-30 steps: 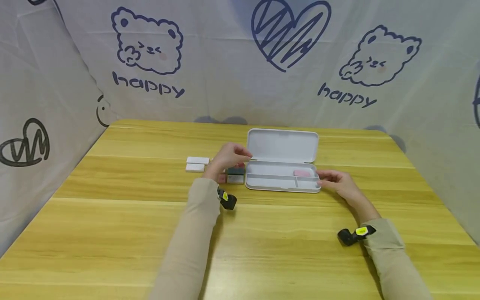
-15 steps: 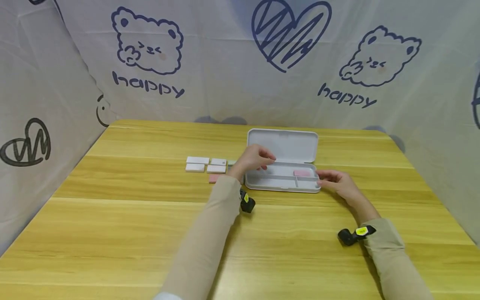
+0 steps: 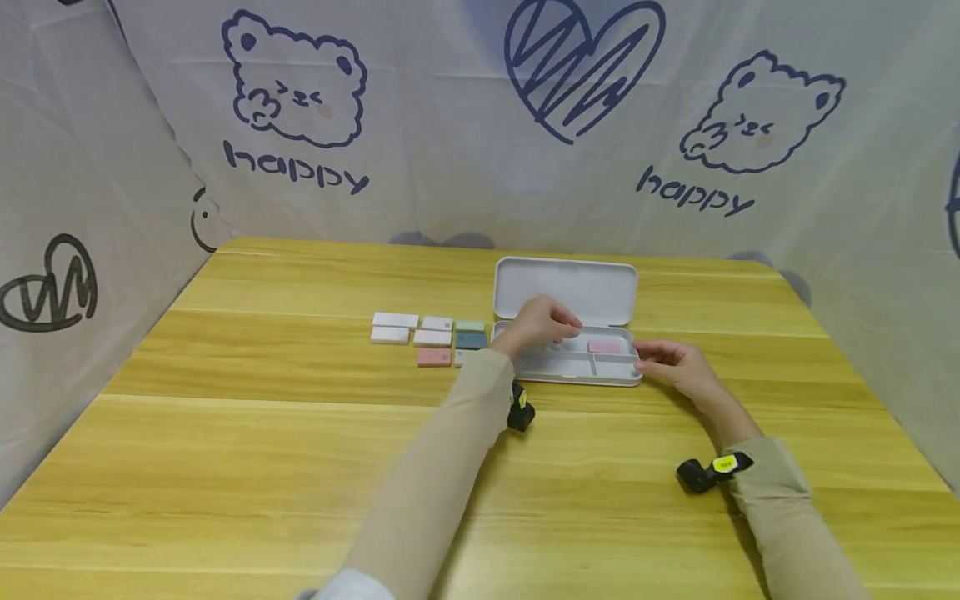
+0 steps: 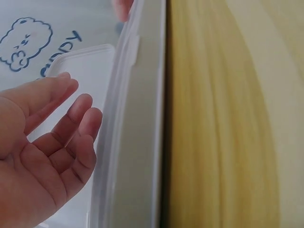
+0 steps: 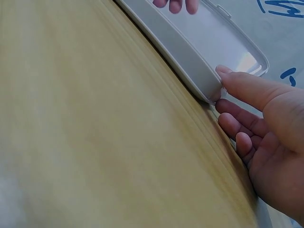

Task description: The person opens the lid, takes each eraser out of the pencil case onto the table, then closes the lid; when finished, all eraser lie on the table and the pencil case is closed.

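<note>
A white pencil case (image 3: 551,367) lies on the table with its lid (image 3: 566,287) raised at the back. Its tray is split into compartments, and a small pink eraser-like block (image 3: 603,347) lies in the back one, toward the right. My left hand (image 3: 542,322) hovers over that back compartment, fingers loosely bent and nothing visible between them. In the left wrist view its palm (image 4: 42,166) shows bare beside the case. My right hand (image 3: 672,364) holds the case's right end. Its thumb (image 5: 247,88) is on the rim, with bent fingers low at the corner.
Left of the case several small blocks lie in rows on the wooden table (image 3: 247,467): white ones (image 3: 395,320), a green one (image 3: 470,326), a blue one (image 3: 471,341) and a pink one (image 3: 434,357). A printed cloth (image 3: 442,167) hangs behind the table.
My left hand has moved right, from above the blocks beside the case to over its back compartment, uncovering those blocks. My right hand and the case have stayed put.
</note>
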{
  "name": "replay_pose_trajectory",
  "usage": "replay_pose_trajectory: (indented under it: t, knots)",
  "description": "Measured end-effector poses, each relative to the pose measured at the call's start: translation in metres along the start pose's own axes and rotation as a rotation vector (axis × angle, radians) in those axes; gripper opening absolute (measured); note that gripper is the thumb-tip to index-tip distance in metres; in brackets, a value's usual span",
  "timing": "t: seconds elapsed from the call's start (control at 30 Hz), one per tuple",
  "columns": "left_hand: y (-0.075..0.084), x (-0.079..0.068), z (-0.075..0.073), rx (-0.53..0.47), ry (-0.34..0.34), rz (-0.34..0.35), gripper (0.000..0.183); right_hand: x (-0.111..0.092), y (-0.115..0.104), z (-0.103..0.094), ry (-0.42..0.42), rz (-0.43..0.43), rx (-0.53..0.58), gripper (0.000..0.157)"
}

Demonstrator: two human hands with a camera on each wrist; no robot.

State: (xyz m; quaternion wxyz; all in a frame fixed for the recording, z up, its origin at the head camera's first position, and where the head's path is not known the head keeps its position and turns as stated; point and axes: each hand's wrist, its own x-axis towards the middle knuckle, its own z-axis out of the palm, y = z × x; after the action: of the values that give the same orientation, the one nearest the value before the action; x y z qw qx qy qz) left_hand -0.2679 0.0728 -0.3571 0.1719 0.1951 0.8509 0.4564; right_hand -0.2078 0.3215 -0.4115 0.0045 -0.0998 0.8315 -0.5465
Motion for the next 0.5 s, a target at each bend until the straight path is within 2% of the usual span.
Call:
replay_pose_trajectory:
  t: [0.33, 0.5]
  knots:
    - [0.002, 0.010, 0.017, -0.012, -0.024, 0.003, 0.019, -0.001, -0.001, 0.001, 0.005, 0.019, 0.020, 0.042]
    - [0.001, 0.016, 0.023, 0.037, -0.047, -0.008, 0.020, -0.001, -0.002, 0.002, -0.003, 0.033, 0.022, 0.044]
